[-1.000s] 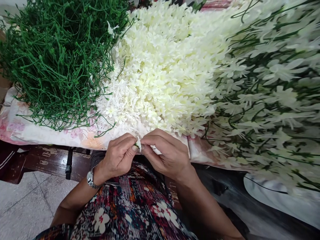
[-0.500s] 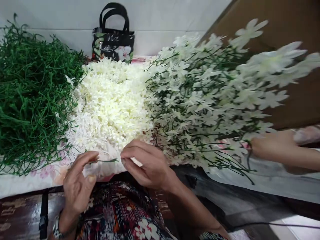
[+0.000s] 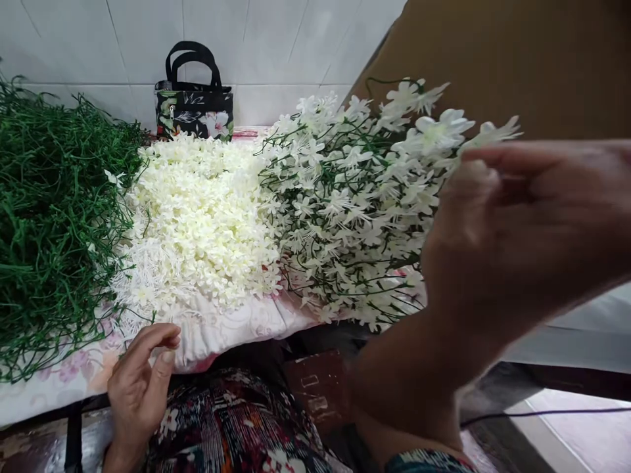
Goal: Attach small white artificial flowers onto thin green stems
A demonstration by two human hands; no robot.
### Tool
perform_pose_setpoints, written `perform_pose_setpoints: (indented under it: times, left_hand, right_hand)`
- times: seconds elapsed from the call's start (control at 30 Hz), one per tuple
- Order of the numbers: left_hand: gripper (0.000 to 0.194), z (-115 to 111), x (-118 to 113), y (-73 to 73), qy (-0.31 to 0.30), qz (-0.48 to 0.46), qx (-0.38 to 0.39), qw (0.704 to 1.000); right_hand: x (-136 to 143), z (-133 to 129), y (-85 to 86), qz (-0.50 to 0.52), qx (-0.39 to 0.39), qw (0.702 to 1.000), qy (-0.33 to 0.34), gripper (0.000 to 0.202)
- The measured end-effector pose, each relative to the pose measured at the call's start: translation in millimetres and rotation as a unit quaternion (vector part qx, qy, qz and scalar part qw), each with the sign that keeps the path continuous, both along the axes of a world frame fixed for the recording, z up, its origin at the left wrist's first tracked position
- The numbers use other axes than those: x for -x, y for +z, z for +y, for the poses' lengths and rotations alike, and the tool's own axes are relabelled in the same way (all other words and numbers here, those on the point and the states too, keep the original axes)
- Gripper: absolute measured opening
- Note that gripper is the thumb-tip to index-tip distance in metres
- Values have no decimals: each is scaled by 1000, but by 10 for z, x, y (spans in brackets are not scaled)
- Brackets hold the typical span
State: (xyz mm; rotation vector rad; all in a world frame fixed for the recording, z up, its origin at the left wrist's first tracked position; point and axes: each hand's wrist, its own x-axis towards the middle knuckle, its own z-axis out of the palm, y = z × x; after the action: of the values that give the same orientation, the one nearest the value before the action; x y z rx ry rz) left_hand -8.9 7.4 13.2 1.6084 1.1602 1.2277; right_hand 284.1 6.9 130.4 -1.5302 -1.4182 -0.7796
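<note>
My right hand point(image 3: 532, 243) is raised close to the camera at the right, dark and partly blurred, in front of the white flower stems point(image 3: 340, 197). Its thumb tip and a finger come together at the edge of the pile; whatever lies between them does not show. Some of this hand runs past the frame edge. Low on the left, my left hand point(image 3: 138, 387) hovers by the cloth edge, thumb and fingers curved apart, with nothing visible in it. Nearest to it are the loose cream-white petals point(image 3: 202, 217) and the heap of green stems point(image 3: 54, 217).
Behind the petals stands a black floral handbag point(image 3: 194, 112) against the tiled wall point(image 3: 276, 46). A large brown cardboard panel point(image 3: 483, 66) rises at the back right. A patterned cloth point(image 3: 236, 328) lies under the heaps. A dark cable point(image 3: 552, 414) crosses the floor at lower right.
My right hand has swung from beside my left hand up to the far right. The green stem that was between them is out of sight, as is another person's hand. The view has shifted.
</note>
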Motion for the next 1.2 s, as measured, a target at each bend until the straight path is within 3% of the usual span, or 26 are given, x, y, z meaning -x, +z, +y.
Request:
perform_pose_setpoints:
  times: [0.03, 0.1, 0.27, 0.37, 0.47, 0.57, 0.73, 0.87, 1.2]
  left_hand:
    - [20, 2, 38, 2, 9, 22, -21, 999]
    - [20, 12, 124, -1, 40, 74, -75, 994]
    - [20, 57, 322, -80, 177, 178, -168, 953]
    - [20, 66, 402, -152, 195, 242, -179, 934]
    - [21, 54, 425, -215, 171, 303, -182, 920]
    - [19, 48, 400, -286, 144, 343, -185, 910]
    - [21, 61, 356, -407, 213, 298, -185, 912]
    - [21, 52, 348, -432, 233, 284, -166, 915]
    - [21, -5, 309, -399, 234, 331, -153, 901]
  right_hand:
    - [132, -20, -44, -17, -22, 997, -71, 20]
    - [386, -57, -157, -31, -73, 994, -70, 17]
    - [784, -92, -642, 41, 74, 987, 134, 27]
    - [946, -34, -958, 45, 151, 954, 253, 24]
    - [1120, 45, -1143, 27, 204, 916, 345, 20]
    - [1275, 101, -1224, 22, 218, 894, 390, 19]
    - [1431, 131, -1371, -2, 204, 887, 414, 20]
    - [1469, 116, -1469, -41, 190, 883, 426, 21]
    - [1434, 109, -1425, 5, 216, 859, 465, 16]
